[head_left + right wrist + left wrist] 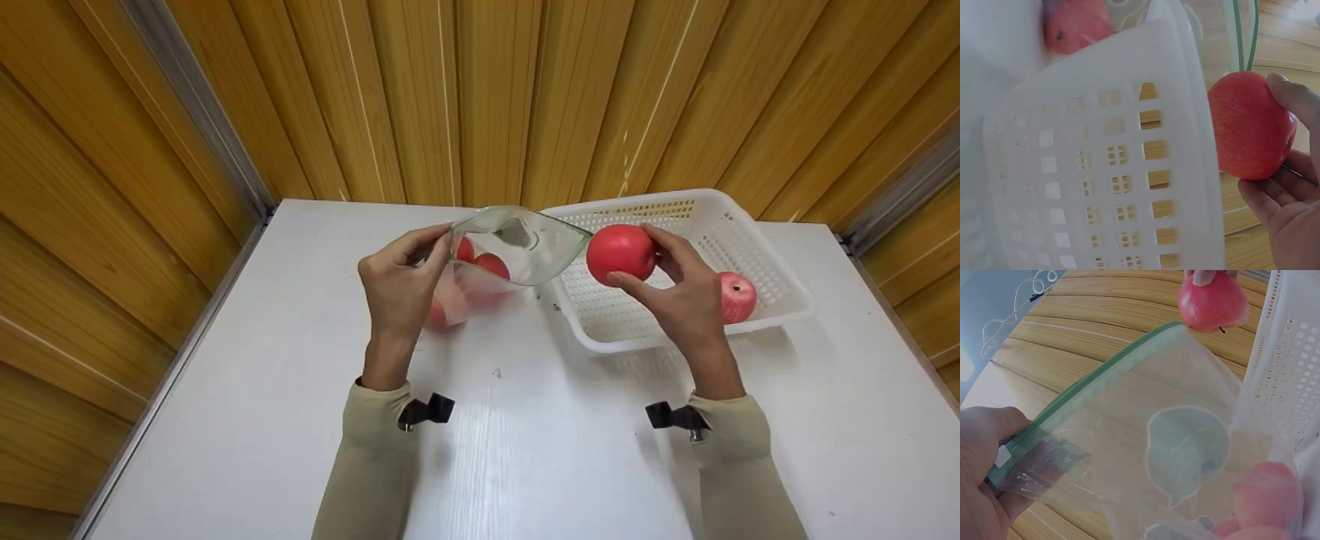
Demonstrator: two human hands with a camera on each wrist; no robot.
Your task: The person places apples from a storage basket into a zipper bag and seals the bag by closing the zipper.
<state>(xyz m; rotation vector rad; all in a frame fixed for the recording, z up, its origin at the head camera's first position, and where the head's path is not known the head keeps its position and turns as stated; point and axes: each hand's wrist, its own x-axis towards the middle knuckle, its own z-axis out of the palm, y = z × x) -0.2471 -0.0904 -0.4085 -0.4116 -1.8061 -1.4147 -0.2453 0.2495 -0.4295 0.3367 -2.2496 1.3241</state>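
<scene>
My left hand [401, 281] pinches one end of the green-edged mouth of a clear zip bag [1123, 427], near its white slider [1003, 456]. The bag's mouth gapes in the head view, and several red apples [1268, 495] lie inside, low in the bag. In my right hand [682, 292] a red apple [621, 255] is gripped between thumb and fingers. That apple is beside the far corner of the bag's mouth, over the left part of a white plastic basket [600, 345]. Another apple [739, 296], pink and streaked, sits in the basket at its right side.
The basket has perforated walls and stands at the back right of the white table [262, 390]. A wood-patterned panel wall [487, 97] rises behind the table. Black wrist mounts [431, 409] stick out from both sleeves.
</scene>
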